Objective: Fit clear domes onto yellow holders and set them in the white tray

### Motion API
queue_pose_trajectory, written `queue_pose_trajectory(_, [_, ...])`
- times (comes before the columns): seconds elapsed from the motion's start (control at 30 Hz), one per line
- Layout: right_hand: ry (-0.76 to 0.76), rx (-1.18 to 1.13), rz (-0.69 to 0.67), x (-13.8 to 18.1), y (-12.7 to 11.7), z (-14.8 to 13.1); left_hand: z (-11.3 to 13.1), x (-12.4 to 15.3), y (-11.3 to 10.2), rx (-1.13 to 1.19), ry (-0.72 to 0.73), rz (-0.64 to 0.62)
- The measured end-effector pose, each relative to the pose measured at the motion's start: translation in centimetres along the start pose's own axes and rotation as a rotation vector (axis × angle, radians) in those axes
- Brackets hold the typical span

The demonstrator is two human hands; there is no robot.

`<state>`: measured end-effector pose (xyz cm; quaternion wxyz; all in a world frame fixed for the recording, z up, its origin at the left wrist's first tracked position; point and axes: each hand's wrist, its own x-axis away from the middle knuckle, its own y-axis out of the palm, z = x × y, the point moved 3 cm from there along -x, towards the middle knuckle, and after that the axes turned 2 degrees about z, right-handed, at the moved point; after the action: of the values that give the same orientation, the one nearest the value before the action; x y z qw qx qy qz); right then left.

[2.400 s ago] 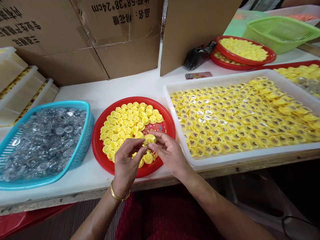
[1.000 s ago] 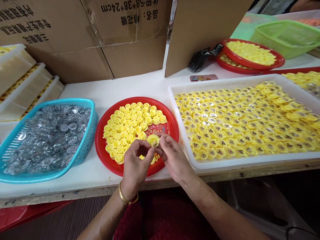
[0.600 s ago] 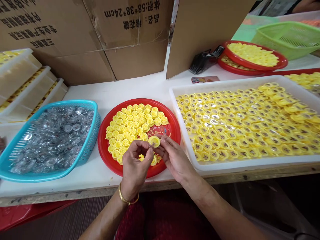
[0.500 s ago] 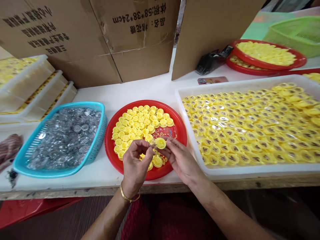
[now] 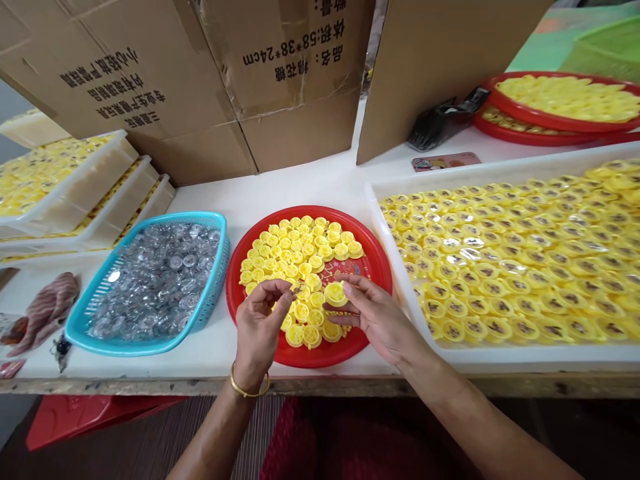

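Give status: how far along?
Done: white tray packed with rows of yellow pieces. In hand: right hand holds one yellow cap, left hand pinches a small clear piece. Remaining: dozens of loose caps on the red tray, blue basket full of clear pieces.

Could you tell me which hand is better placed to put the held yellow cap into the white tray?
Right: the right hand holds the yellow cap, and the white tray lies on its side.

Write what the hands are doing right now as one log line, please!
left hand: fingertips pinched over red tray | right hand: holds yellow cap | blue basket: clear pieces, left of tray
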<state>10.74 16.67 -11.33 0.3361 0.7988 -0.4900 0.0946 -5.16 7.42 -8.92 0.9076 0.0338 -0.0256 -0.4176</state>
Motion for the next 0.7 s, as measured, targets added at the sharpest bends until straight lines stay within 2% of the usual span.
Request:
queue_pose_trajectory(0.17, [0.008, -0.046, -0.096, 0.0, 0.3, 0.1, -0.1, -0.4, 1.8, 0.056, -0.226, -0.244])
queue_pose_trajectory(0.27, [-0.019, -0.061, -0.118, 0.1, 0.5, 0.1, 0.2, -0.7, 3.1, 0.006, -0.278, -0.328])
queue_pose_trajectory(0.5, [-0.088, -0.019, -0.106, 0.4, 0.5, 0.3, 0.1, -1.5, 4.2, -0.224, -0.128, -0.284])
queue_pose_trajectory(0.7, [-0.112, -0.011, -0.103, 0.5, 0.3, 0.4, -0.5, -1.5, 4.0, -0.259, -0.059, -0.260])
